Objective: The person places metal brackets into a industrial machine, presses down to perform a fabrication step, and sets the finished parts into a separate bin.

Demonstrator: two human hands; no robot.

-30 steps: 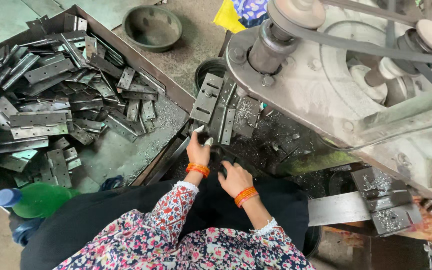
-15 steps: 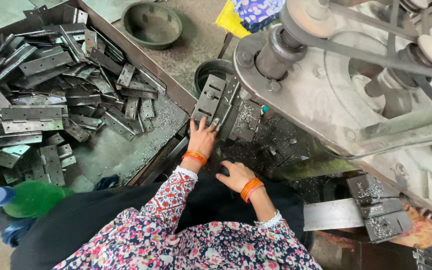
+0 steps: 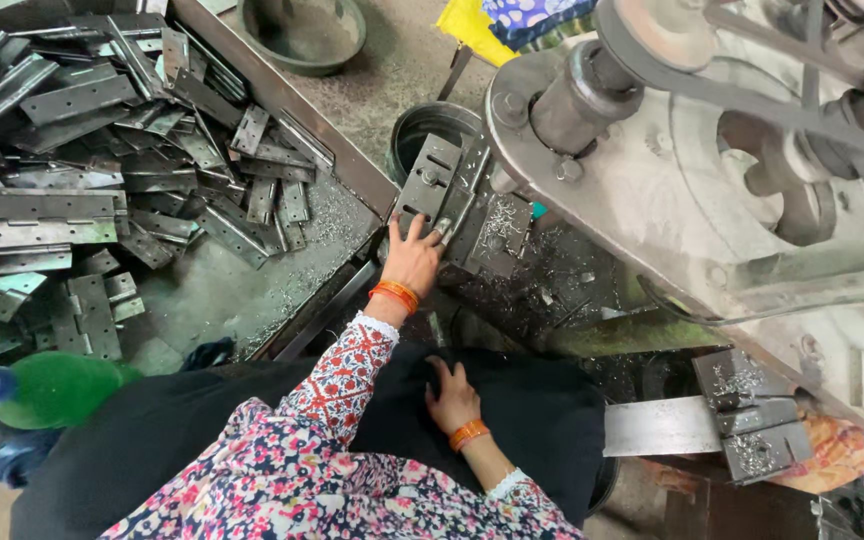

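- Left hand (image 3: 414,258): fingers spread, open, pressed flat on a slotted metal plate (image 3: 430,186) lying directly beneath and beyond its fingertips.
- Right hand (image 3: 452,392): open, empty, rested on black cloth (image 3: 542,410).
- Steel hinges (image 3: 102,170): heaped in a tray left of the left hand.

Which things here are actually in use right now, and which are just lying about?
In use: left hand on the slotted metal plate by the machine; right hand resting on the lap.
Lying about: hinge pile, green bottle, round basin.
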